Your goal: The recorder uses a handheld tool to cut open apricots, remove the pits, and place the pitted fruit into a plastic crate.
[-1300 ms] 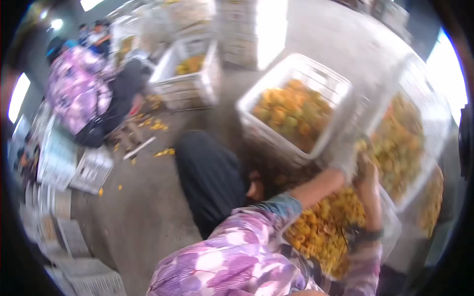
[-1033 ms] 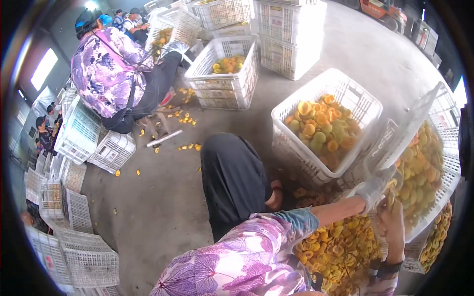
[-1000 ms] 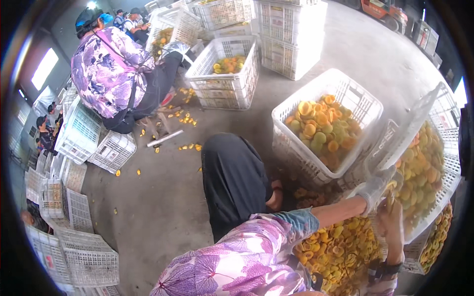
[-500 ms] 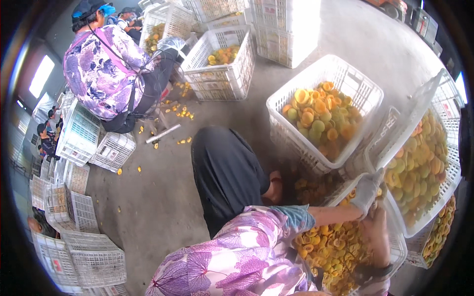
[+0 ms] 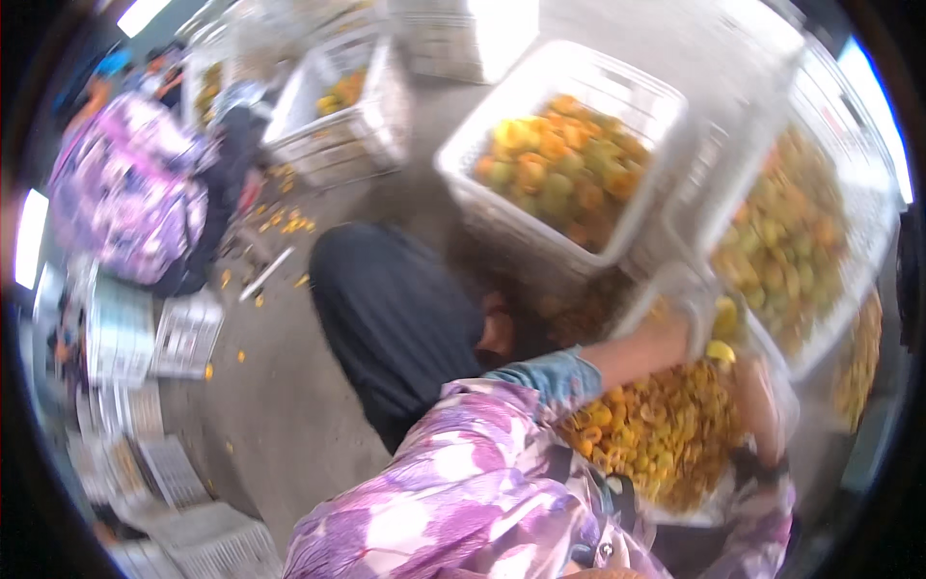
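My left hand [image 5: 690, 299], in a pale glove, reaches over a white plastic crate full of yellow-orange halved fruit [image 5: 675, 434] that looks like apricots. My right hand [image 5: 762, 400] is close by, over the crate's right side. A greenish-yellow fruit [image 5: 724, 316] shows right beside the left hand's fingers. Between the hands is a bright yellow fruit piece [image 5: 720, 352]. Motion smears the fingers of both hands, so their grip on these pieces is unclear.
A white crate of orange and green fruit [image 5: 569, 169] stands ahead; a tilted crate of greener fruit [image 5: 786, 241] is at the right. My bent knee [image 5: 371, 289] is left of the work. Farther left, a person in a purple patterned top [image 5: 130, 193] sits near stacked crates [image 5: 121, 328].
The whole view has shifted, with the crates ahead now farther left and higher. My hands have moved slightly apart, and a bright yellow fruit piece now shows between them.
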The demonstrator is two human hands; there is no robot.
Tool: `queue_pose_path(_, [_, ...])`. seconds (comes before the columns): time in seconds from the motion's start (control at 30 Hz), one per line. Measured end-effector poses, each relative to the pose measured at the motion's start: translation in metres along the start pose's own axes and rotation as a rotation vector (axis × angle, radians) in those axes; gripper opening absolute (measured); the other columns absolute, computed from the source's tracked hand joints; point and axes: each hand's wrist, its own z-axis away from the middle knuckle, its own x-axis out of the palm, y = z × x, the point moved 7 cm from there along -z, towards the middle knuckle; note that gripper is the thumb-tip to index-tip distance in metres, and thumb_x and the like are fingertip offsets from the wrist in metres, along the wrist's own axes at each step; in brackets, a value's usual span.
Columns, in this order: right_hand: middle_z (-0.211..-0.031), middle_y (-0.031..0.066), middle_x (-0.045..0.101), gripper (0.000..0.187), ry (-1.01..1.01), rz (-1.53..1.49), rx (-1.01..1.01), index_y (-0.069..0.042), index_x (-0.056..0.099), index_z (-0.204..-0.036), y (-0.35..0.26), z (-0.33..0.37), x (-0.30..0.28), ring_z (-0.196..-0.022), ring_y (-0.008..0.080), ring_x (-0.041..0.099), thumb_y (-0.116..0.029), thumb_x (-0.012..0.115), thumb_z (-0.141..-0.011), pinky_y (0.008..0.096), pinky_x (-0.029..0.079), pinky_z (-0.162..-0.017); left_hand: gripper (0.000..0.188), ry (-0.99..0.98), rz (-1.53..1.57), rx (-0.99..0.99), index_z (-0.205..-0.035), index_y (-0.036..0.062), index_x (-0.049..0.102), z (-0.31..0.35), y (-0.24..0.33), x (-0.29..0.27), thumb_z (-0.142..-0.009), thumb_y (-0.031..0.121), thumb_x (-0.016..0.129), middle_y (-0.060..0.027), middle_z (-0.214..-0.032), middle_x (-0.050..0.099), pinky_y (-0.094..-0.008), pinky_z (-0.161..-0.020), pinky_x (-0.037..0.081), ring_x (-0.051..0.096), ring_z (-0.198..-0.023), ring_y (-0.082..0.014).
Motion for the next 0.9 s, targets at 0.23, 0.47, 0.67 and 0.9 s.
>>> queue_pose_path(0.23, [-0.090, 0.0130, 0.063, 0.028, -0.064, -0.032, -0.236, -0.007, 0.063, -0.104, 0.051, 0.046, 0.073, -0.078, 0.0340, 0.056, -0.013, 0.061, -0.077, 0.0415, 0.045, -0.068, 0.026, 0.191, 0.256, -0.143, -0.085, 0.0122, 0.057, -0.023, 0.052, -0.011, -0.097, 0.032, 0.046, -0.0083, -0.084, 0.059, -0.0416, -0.068, 0.059, 0.062, -0.076, -0.0226])
queue_pose_path(0.47, [-0.092, 0.0113, 0.060, 0.025, -0.123, -0.129, 0.281, -0.007, 0.065, -0.102, 0.078, 0.029, 0.046, -0.086, 0.0266, 0.057, -0.022, 0.061, -0.082, 0.0384, 0.045, -0.073, 0.039, 0.261, -0.402, 0.548, -0.113, 0.0073, 0.053, -0.006, 0.201, -0.074, -0.096, 0.041, 0.047, -0.0105, -0.106, 0.058, -0.0351, -0.084, 0.049, 0.058, -0.093, -0.0235])
queue_pose_path(0.67, [-0.097, 0.0179, 0.064, 0.036, 0.855, 0.263, -0.038, 0.002, 0.062, -0.108, 0.084, -0.046, -0.047, -0.089, 0.0310, 0.060, -0.013, 0.072, -0.077, 0.0388, 0.048, -0.078, 0.044, 1.111, -1.448, 0.910, -0.126, 0.0037, 0.052, 0.030, 0.216, -0.164, -0.095, 0.034, 0.047, -0.0202, -0.127, 0.053, -0.0387, -0.098, 0.040, 0.048, -0.120, -0.0331])
queue_pose_path(0.9, [-0.097, 0.0180, 0.064, 0.039, 0.774, 0.284, -0.010, 0.001, 0.062, -0.109, 0.063, -0.094, -0.039, -0.093, 0.0319, 0.060, -0.011, 0.074, -0.073, 0.0407, 0.047, -0.083, 0.036, 0.917, -0.954, 1.179, -0.122, 0.0047, 0.058, 0.022, 0.203, -0.172, -0.096, 0.028, 0.047, -0.0165, -0.116, 0.062, -0.0384, -0.090, 0.047, 0.061, -0.102, -0.0296])
